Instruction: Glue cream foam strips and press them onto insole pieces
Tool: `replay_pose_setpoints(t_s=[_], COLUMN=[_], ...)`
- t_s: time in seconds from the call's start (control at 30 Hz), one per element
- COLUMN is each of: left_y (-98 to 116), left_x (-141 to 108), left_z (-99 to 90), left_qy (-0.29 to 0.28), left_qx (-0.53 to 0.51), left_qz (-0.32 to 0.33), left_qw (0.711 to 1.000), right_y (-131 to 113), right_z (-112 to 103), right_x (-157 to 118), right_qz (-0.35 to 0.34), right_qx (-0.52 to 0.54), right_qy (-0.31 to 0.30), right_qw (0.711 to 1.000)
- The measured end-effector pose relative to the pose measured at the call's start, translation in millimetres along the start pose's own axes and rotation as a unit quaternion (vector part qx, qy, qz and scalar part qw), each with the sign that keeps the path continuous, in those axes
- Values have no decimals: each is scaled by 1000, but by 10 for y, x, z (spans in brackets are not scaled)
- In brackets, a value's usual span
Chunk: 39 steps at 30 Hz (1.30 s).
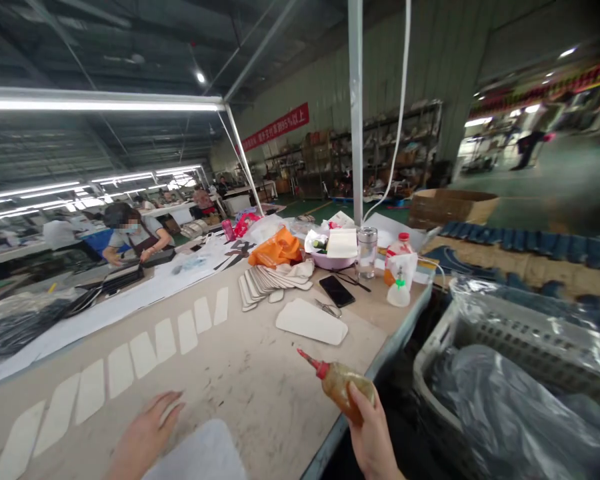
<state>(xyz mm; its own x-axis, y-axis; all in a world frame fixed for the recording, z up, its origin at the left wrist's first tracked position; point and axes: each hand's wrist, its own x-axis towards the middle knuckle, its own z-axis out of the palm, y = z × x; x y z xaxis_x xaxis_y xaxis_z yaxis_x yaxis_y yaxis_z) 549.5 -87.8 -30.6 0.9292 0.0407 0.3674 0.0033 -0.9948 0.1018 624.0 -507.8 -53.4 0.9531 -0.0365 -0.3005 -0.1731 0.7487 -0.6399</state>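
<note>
Ten or so white strips [93, 390] lie in a slanting row on your table [260, 380], so it looks like that row is laid out. You can't tell from here if any are wet or dry. Your right hand [373, 433] holds the bottle [341, 385] over the near right part of the table, tilted, with its red tip pointing away from you. Your left hand [147, 427] is wide and looks empty, near the row and the pale sheet [205, 453]. Farther off, a white piece [313, 321] lies flat by the scissors [329, 308], and a fanned pile [265, 285] seems left to one side.
</note>
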Motion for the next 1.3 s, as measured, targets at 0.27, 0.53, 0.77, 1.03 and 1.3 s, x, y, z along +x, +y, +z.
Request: replay_pose_setpoints(t_s=[0.27,0.53,0.77,1.03,1.3], left_y=[1479,1712,1681,1727,1649], left_x=[1711,2159,2178,2079,1692], left_z=[852,1164,1161,980,511], left_qy=[-131,-204,-225,-206,-185], left_qx=[30,63,101,125,138], left_qz=[80,163,215,229,188], left_qw=[988,963,945,943,955], right_y=[-104,-99,-98,-126,-90], right_z=[-102,-74,-73,-117,-166], right_x=[141,176,187,177,147], right_qz=[19,9,0,11,-9], right_qx=[35,48,17,17,-3], right_qy=[31,61,48,18,12], right_qw=[999,997,999,1000,1000])
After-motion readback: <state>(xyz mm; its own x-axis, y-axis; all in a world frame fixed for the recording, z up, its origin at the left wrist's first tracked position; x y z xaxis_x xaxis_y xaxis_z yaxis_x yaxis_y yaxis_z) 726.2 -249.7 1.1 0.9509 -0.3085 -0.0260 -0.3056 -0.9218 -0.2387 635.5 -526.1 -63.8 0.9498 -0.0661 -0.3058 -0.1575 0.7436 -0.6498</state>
